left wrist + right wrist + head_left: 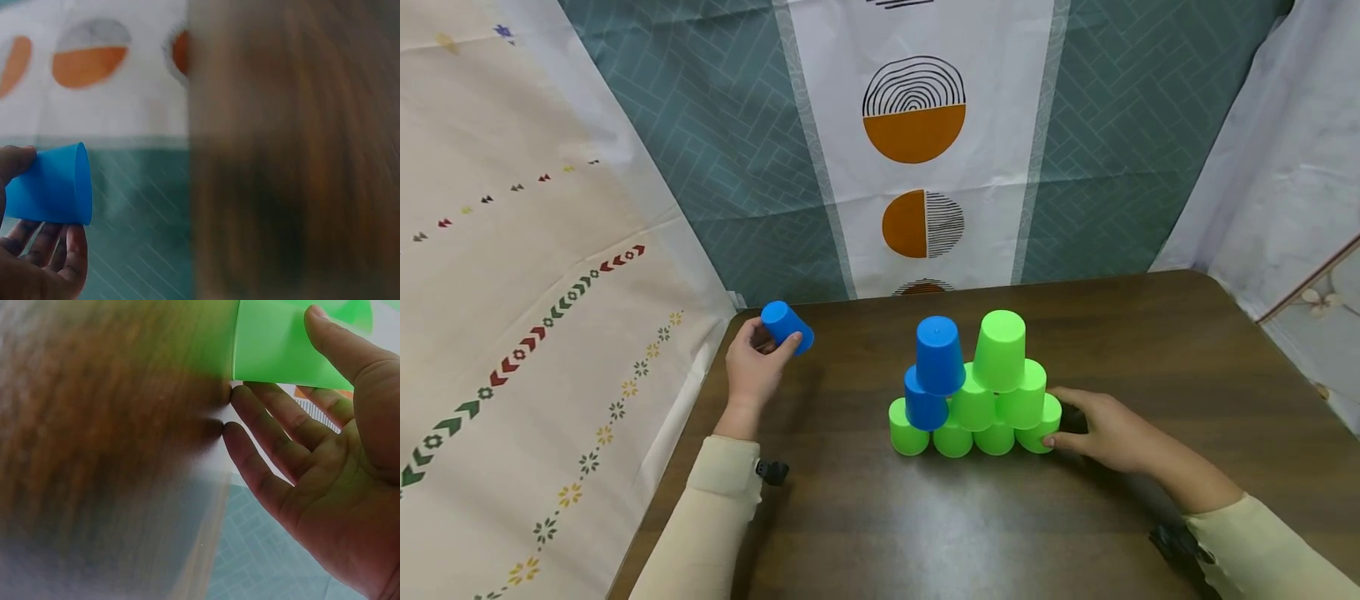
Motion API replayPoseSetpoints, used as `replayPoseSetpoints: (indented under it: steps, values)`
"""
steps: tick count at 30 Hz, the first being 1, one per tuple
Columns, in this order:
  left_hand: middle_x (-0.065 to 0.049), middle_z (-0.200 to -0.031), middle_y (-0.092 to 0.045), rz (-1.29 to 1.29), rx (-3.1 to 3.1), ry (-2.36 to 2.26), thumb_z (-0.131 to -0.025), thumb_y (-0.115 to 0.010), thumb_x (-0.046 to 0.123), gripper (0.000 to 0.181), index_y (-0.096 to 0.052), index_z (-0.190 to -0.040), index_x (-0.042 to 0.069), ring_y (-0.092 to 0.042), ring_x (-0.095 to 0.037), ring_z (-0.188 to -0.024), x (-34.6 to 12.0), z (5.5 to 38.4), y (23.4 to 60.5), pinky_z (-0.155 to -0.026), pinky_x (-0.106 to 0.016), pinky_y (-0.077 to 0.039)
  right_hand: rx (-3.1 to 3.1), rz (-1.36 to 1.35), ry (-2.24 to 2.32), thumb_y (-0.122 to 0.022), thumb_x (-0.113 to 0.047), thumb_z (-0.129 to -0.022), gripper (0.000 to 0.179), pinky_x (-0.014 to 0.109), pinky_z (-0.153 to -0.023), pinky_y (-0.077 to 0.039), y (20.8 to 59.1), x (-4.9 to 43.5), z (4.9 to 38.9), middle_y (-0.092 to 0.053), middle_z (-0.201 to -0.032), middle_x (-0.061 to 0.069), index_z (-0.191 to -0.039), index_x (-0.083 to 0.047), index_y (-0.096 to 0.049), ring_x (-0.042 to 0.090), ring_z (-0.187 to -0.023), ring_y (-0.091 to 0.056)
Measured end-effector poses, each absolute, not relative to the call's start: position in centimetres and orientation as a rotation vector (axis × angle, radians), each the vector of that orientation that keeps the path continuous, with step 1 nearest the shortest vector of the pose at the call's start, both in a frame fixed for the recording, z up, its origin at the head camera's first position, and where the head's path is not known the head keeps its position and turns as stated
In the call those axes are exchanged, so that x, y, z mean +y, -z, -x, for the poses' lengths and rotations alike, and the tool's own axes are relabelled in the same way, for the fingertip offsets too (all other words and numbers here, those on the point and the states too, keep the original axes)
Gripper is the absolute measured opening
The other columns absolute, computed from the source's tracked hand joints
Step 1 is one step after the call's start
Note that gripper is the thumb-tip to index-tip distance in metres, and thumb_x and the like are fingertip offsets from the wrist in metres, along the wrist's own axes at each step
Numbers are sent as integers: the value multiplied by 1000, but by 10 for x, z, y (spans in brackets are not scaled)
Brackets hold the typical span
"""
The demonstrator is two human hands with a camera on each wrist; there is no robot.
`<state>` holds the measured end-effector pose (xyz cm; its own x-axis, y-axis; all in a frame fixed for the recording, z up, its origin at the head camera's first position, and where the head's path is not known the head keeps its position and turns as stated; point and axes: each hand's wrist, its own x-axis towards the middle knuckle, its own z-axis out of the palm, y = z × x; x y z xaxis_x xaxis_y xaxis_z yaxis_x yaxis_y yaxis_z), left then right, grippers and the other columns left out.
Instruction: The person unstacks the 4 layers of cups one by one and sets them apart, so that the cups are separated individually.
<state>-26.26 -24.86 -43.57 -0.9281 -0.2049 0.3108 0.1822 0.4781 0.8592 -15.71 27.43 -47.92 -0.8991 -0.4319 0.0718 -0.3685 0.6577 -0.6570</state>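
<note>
In the head view my left hand [754,367] holds a tilted blue cup [786,327] above the table's left side. The left wrist view shows the thumb on one side of this cup [50,184] and fingers on the other. My right hand [1105,429] is around the rightmost green cup [1041,429] of the stack's bottom row, thumb in front and fingers behind. Upside-down cups form the stack: green ones at the bottom, a blue cup [925,404] and two green ones above. On top stand a blue cup [939,354] and a green cup [1002,350].
The stack stands on a dark brown wooden table [865,525]. A patterned cloth [730,125] hangs beyond its far edge. Pale printed fabric [550,250] runs along the left side, and white fabric [1285,167] hangs at the right.
</note>
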Motion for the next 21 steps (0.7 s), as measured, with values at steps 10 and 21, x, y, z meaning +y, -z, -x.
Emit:
replayPoseSetpoints:
  steps: [10, 21]
  values:
    - [-24, -135, -61, -214, -2495, 1383, -93, -83, 34, 64, -56, -138, -3, -63, -40, -123, -290, 282, 473, -109, -50, -50, 2778, 685, 1069, -82, -47, -89, 72, 64, -101, -50, 479, 275, 158, -67, -137, 6, -146, -9, -59, 39, -130, -60]
    - [-24, -136, -61, -256, -2660, 1292, -94, -81, 36, 63, -56, -138, -2, -60, -40, -127, -300, 287, 483, -111, -54, -47, 2782, 676, 1053, -82, -49, -89, 74, 64, -101, -50, 477, 275, 157, -67, -137, 7, -146, -8, -59, 40, -129, -60]
